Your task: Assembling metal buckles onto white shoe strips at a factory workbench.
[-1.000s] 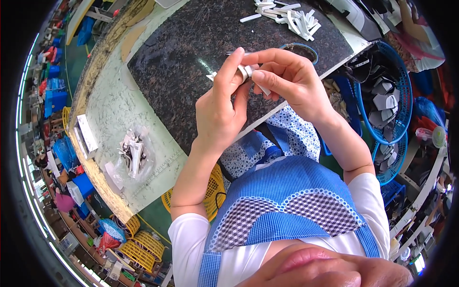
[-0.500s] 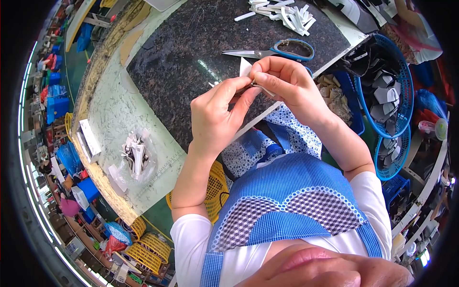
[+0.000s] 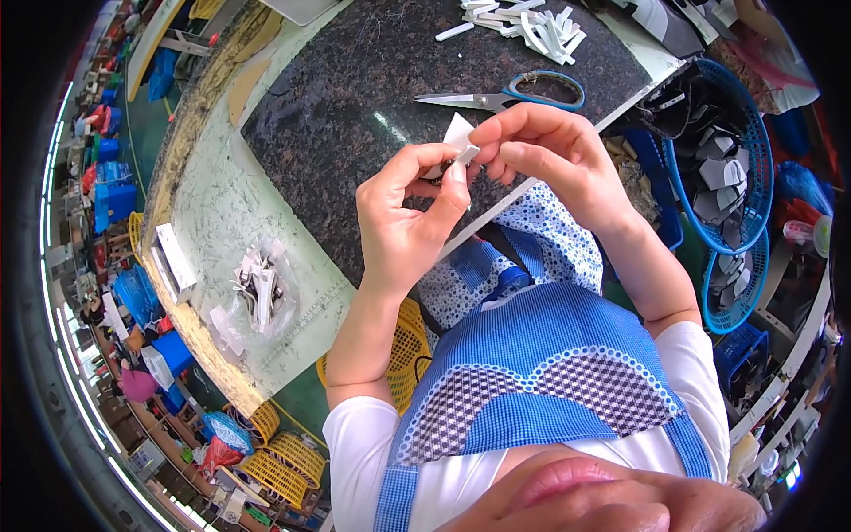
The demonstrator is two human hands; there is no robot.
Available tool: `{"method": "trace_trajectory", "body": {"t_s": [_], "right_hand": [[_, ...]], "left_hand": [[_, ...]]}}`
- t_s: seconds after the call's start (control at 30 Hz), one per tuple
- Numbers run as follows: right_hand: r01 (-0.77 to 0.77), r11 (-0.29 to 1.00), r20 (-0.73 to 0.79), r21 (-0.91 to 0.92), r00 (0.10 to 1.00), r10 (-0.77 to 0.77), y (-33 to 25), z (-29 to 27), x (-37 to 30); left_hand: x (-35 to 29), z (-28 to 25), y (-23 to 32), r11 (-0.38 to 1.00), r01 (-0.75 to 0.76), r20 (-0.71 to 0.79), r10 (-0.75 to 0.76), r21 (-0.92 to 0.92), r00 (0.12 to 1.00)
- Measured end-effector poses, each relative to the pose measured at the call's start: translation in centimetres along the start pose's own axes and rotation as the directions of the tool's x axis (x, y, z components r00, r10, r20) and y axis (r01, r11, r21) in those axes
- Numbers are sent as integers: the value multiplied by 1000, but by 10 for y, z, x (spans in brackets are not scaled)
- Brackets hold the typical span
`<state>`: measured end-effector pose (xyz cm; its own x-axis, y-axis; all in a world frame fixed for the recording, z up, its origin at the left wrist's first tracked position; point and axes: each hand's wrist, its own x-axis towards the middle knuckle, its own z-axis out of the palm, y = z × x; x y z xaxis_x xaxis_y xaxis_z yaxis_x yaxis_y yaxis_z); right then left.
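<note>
Over the near part of the dark stone slab (image 3: 328, 133), my left hand (image 3: 403, 213) pinches a small folded white strip (image 3: 467, 154) between thumb and fingers. A flat, pointed white piece (image 3: 458, 129) shows just behind the strip; whether the two are joined I cannot tell. My right hand (image 3: 563, 160) is close beside them on the right, fingers bent and thumb a little apart from the index finger. Its index fingertip is at the white piece's edge, with no grip visible. Blue-handled scissors (image 3: 505, 96) lie on the slab beyond my hands.
White strips (image 3: 541, 31) are heaped at the slab's far side. A clear plastic bag (image 3: 261, 293) of white pieces lies on the pale table to the left. Blue baskets (image 3: 764, 177) of grey and white scraps stand at right. A yellow basket (image 3: 408, 341) is below the table edge.
My right thumb and fingers have come off the strip and drawn slightly right. The white strip now stands up from my left fingertips; the view has shifted slightly.
</note>
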<state>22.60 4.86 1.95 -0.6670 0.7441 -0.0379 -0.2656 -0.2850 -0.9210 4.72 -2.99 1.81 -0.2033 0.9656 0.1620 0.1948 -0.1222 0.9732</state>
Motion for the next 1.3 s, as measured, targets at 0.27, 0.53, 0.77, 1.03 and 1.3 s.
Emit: {"method": "trace_trajectory", "body": {"t_s": [0.27, 0.53, 0.77, 1.03, 1.3], "right_hand": [[65, 985, 19, -162, 998, -62, -2, -3, 1], [105, 952, 44, -286, 994, -96, -12, -10, 1], [229, 792, 19, -567, 964, -266, -14, -4, 6], [194, 884, -3, -426, 977, -215, -6, -6, 9], [-54, 990, 109, -134, 992, 68, -6, -4, 16]], "left_hand": [[0, 4, 5, 980, -98, 82, 85, 171, 993], [0, 5, 19, 966, 191, 102, -176, -176, 979], [1, 0, 13, 985, 136, 147, -120, -103, 982], [1, 7, 0, 973, 110, 66, -98, -205, 993], [1, 0, -6, 971, 125, 64, -114, -205, 991]]}}
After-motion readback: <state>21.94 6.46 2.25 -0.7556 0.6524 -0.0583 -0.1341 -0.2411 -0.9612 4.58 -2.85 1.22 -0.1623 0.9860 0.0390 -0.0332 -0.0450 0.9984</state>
